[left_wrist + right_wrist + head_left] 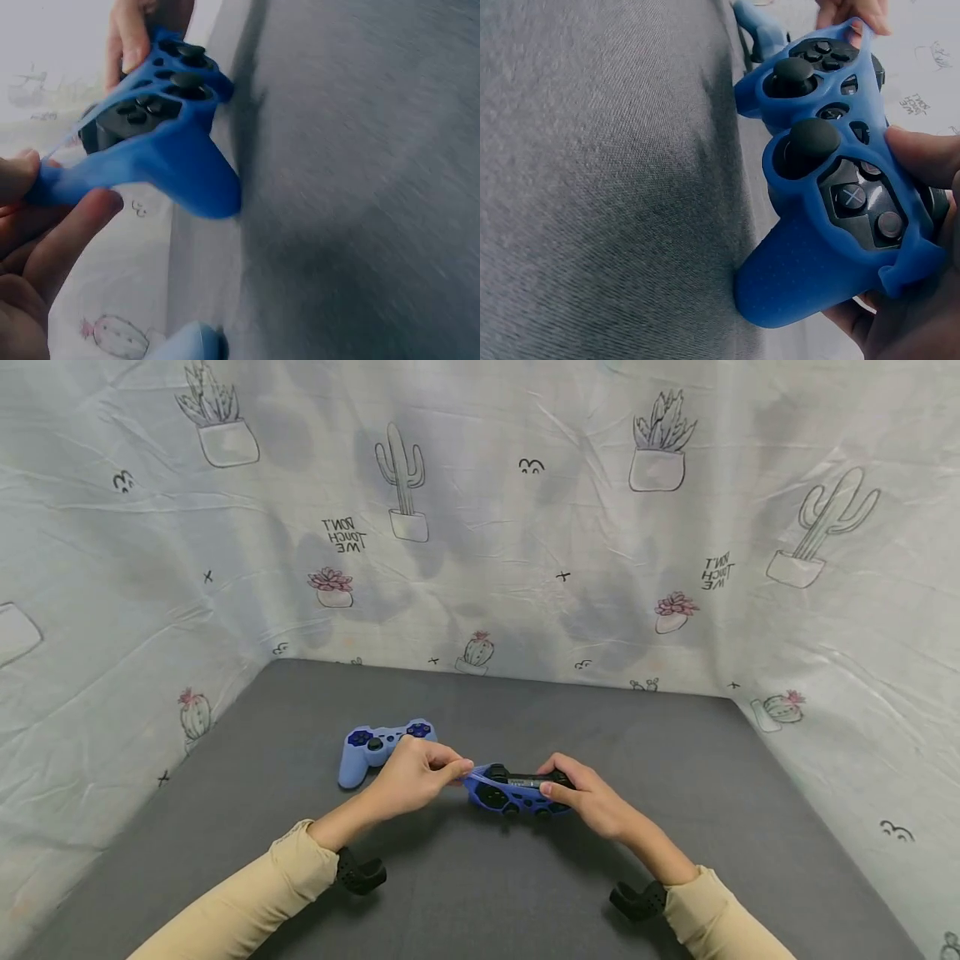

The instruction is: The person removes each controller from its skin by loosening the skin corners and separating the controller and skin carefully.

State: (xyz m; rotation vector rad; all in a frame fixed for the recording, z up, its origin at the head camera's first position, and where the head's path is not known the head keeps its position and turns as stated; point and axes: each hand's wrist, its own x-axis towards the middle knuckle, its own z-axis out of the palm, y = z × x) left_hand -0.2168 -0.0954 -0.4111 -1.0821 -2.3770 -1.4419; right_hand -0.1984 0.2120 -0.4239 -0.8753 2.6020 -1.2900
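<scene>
A black gamepad (491,797), partly covered by a blue silicone sleeve (787,262), sits between two bare hands. The right hand (594,802) is nearer its body, gripping its right end with the thumb along the upper edge. The left hand (411,778) pinches the sleeve's corner between thumb and fingers, stretching it leftward from the gamepad's other end. The gamepad's long axis runs from one hand to the other; its buttons face the person and its handles point down toward the gray counter (480,902). Just beyond the left hand, partly hidden, lies a blue gamepad (354,767).
</scene>
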